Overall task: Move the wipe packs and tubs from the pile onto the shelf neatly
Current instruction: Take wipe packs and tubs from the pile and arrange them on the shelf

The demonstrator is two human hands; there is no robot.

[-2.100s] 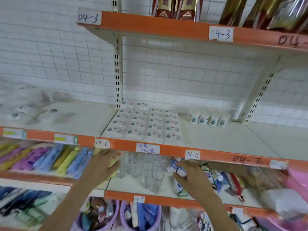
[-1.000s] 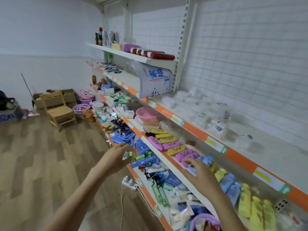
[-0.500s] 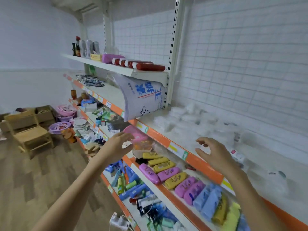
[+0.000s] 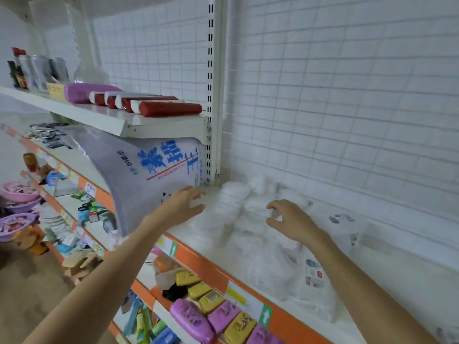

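I'm looking down at both bare hands reaching over the pile [image 4: 250, 219] of white wipe packs and tubs, heaped on the white metal shelf [image 4: 409, 276] w/ an orange front edge, against a white wire-grid back panel [image 4: 335, 95]. The pile is blurred; I can't separate single items. My left hand [image 4: 185, 206] hovers at the pile's left edge, fingers spread and loose, grasping nothing. My right hand [image 4: 289, 220] is over the middle, fingers half-curled toward a pack, thumb apart; I judge it empty, contact unclear.

Risks, as I judge them: packs look soft, slick, plastic-wrapped, so grabbing one low in the heap could slide others off the front edge. Tubs seem round, rigid, apt to roll. A big floppy white sack [image 4: 149, 175] w/ blue print hangs just left of my left hand; an elbow could snag it.
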